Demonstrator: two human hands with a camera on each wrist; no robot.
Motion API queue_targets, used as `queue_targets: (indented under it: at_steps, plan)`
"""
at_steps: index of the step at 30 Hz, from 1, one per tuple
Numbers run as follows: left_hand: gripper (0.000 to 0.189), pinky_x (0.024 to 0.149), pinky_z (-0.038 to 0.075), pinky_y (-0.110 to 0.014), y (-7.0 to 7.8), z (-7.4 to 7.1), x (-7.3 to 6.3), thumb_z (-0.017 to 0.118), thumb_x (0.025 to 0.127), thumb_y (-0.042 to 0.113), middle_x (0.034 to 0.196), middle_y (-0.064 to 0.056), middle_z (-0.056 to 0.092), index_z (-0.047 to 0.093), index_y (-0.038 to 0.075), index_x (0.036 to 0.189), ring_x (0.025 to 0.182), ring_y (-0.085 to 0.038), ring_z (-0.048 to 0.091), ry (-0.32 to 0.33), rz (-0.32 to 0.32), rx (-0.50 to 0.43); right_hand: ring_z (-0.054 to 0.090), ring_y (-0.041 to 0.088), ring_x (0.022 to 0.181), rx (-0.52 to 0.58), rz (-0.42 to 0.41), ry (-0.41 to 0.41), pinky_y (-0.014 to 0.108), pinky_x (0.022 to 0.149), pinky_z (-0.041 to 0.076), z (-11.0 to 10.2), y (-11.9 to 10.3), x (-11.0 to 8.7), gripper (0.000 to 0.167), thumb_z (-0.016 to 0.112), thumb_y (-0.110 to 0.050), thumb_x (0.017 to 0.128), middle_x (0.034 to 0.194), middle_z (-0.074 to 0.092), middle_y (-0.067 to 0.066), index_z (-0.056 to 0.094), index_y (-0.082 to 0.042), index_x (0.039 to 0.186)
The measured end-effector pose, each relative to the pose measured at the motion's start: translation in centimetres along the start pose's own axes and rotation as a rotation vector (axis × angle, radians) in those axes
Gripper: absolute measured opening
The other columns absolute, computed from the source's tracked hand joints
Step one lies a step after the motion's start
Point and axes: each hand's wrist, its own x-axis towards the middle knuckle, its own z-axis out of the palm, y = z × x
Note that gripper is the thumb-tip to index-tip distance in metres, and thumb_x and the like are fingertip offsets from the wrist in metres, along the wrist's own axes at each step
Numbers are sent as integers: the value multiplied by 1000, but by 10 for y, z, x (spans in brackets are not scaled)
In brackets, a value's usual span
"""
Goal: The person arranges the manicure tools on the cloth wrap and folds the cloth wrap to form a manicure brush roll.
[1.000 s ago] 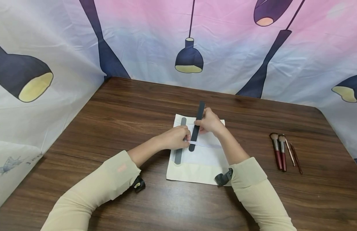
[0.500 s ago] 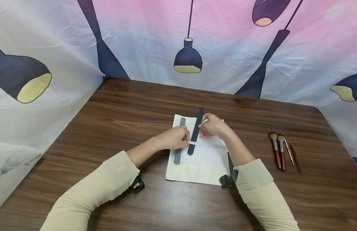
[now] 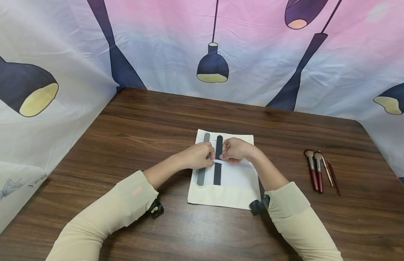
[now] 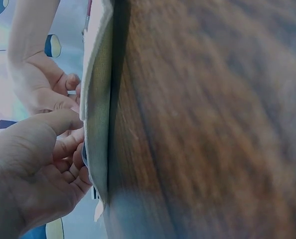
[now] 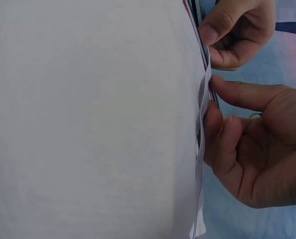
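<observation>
A cream cloth roll (image 3: 221,197) lies flat on the table, with a pocket along its near edge and a white elastic band (image 3: 238,164) across its middle. My left hand (image 3: 198,155) pinches the band between thumb and curled fingers. A black nail file (image 3: 217,174) runs under the band, its lower end at the pocket's edge. My right hand (image 3: 239,149) pinches this file just above the band; in the right wrist view its fingertips (image 5: 219,85) meet the band's edge. Left of it, a grey nail file (image 3: 201,177) sits under the band, partly covered by my left hand.
To the right on the brown wooden table (image 3: 149,119) lie two makeup brushes (image 3: 314,174) with red handles and two thin brushes (image 3: 333,177). A printed cloth (image 3: 176,47) hangs behind the table. Each wrist wears a small black camera (image 3: 259,206).
The black nail file has slid down toward me under the band and straightened beside the grey one. My right hand has come down with it. My left hand has kept its place.
</observation>
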Motion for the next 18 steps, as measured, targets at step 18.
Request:
queue_targets:
  at_steps: [18]
  plan:
    - [21,62,41,-23,20,3,10,67,83,19,87,-3,55,65,2,95,71,-12,48,0,22,143,48,13,52,-105,9,139,27,53,46,-25,4,-22,22,60,-18,88,75,57,10,54,-2,101]
